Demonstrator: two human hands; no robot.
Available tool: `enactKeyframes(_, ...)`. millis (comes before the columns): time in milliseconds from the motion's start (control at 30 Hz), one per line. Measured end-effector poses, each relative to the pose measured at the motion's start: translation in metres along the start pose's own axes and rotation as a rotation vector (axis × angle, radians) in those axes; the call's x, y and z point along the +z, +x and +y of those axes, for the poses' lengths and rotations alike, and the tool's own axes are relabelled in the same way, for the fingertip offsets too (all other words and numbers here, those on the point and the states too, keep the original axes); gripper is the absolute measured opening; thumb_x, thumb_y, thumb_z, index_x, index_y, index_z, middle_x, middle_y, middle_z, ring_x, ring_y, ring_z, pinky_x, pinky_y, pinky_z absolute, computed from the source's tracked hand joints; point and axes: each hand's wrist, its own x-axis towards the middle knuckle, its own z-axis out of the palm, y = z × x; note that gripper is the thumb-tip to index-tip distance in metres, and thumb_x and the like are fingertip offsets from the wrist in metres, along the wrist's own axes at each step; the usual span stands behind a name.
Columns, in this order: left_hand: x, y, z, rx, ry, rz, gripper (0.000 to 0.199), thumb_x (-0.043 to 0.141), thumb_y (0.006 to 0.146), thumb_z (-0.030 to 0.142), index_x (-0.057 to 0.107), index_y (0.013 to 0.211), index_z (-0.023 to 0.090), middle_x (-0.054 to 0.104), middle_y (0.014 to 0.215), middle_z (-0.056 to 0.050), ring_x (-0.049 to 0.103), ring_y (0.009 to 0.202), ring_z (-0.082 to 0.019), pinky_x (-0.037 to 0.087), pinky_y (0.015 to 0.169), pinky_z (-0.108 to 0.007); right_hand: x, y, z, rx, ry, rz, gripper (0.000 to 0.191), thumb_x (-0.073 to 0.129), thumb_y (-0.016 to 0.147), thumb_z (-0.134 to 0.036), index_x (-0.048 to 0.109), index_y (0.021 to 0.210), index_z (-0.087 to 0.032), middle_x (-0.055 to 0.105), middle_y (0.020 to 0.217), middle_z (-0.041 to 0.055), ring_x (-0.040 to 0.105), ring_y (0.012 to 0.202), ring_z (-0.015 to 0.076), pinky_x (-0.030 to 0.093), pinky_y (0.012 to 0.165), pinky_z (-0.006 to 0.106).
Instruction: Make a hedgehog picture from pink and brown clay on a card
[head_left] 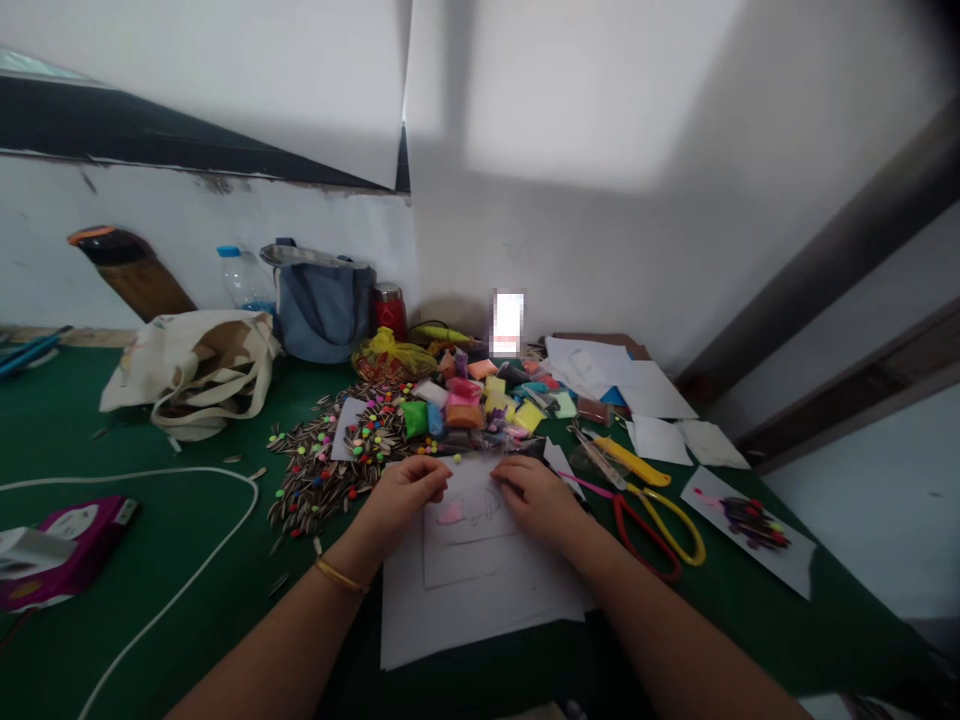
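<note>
White paper (480, 620) with a pencil drawing lies in front of me, a flat pink patch (451, 512) filling part of the drawn outline. Over its upper left edge my left hand (409, 495) is closed, thumb and fingertips pinched together. Whatever the pinch holds, if anything, is too small to make out. My right hand (538, 500) rests at the paper's upper right, beside the drawing, its fingers bent and pressed together. What lies between those fingertips is hidden. A tiny yellow-green ball (457, 458) sits between the hands.
Sunflower seeds mixed with coloured balls (322, 480) are heaped at left. Bagged coloured clay (465, 412) lies behind the paper. On the right are scissors (637, 540), a yellow cutter (637, 462) and a decorated card (754, 525). A white cable (187, 575) crosses the left side.
</note>
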Motion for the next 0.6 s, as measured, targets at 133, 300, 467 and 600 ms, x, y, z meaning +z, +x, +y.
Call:
enactKeyframes(133,0.001,0.0,0.001,0.084,0.25,-0.012,0.026,0.075,0.066,0.034,0.066,0.083,0.016,0.065,0.076,-0.001,0.058,0.068,-0.013,0.048,0.064,-0.024,0.001,0.0,0.001,-0.009,-0.005,0.003,0.029,0.052,0.084,-0.013,0.069,0.106,-0.022,0.067,0.113,0.0056,0.059,0.106,0.0194,0.048,0.096,0.034)
enactKeyframes(300,-0.001,0.005,-0.006,0.135,0.475,-0.034,0.022,0.061,0.077,0.037,0.066,0.078,0.016,0.066,0.072,-0.002,0.06,0.068,-0.015,0.049,0.066,-0.027,0.0,-0.001,-0.001,0.002,-0.005,0.01,0.028,0.052,0.085,-0.014,0.07,0.105,-0.022,0.067,0.112,0.0056,0.06,0.105,0.0194,0.048,0.096,0.034)
enactKeyframes(467,-0.002,0.006,-0.01,0.188,0.67,-0.047,0.019,0.061,0.073,0.026,0.068,0.089,0.017,0.069,0.081,-0.003,0.063,0.076,-0.018,0.048,0.07,-0.028,-0.002,-0.001,-0.003,0.006,-0.006,0.005,0.028,0.052,0.085,-0.014,0.07,0.105,-0.022,0.067,0.113,0.0061,0.06,0.105,0.0201,0.048,0.095,0.035)
enactKeyframes(600,0.0,0.0,-0.002,0.247,0.962,-0.127,0.013,0.057,0.078,0.025,0.069,0.078,0.019,0.068,0.08,-0.003,0.061,0.079,-0.019,0.045,0.071,-0.028,-0.001,-0.001,-0.002,0.004,0.002,0.002,0.029,0.053,0.084,-0.013,0.07,0.105,-0.022,0.067,0.112,0.0062,0.059,0.105,0.02,0.048,0.095,0.035)
